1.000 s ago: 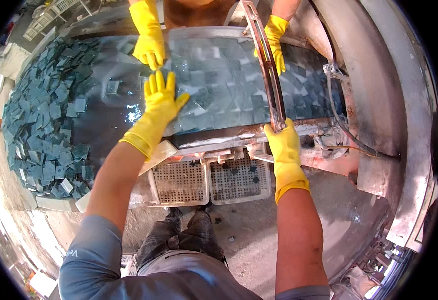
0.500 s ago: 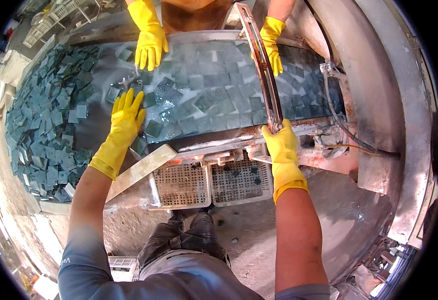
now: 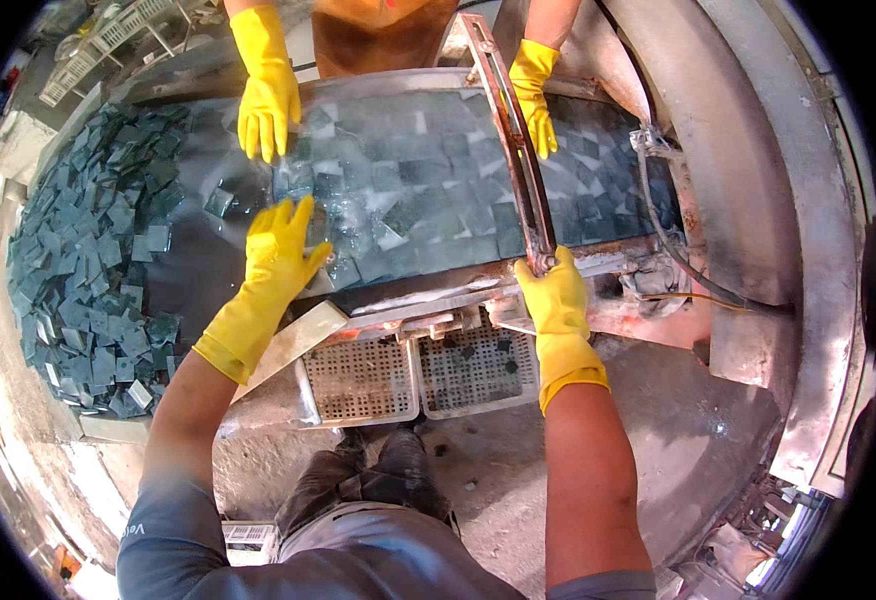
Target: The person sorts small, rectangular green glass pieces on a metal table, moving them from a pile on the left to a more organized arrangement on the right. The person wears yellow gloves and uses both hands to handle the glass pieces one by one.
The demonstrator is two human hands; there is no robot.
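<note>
Some rightward shift by left hand (image 3: pixel 280 252), fingers spread over tiles (image 3: pixel 426 208), nothing visibly gripped; right hand (image 3: pixel 556 298) clasping slotted bar (image 3: pixel 528 195).

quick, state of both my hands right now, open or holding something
Left hand: open, fingers extended at the wet blue-green tiles.
Right hand: closed around the near end of the slotted metal bar.

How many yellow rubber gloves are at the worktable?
4: on the left hand, by tiles; the right hand, at the slotted metal bar; the co-worker's two hands opposite. More may be hidden.
</note>
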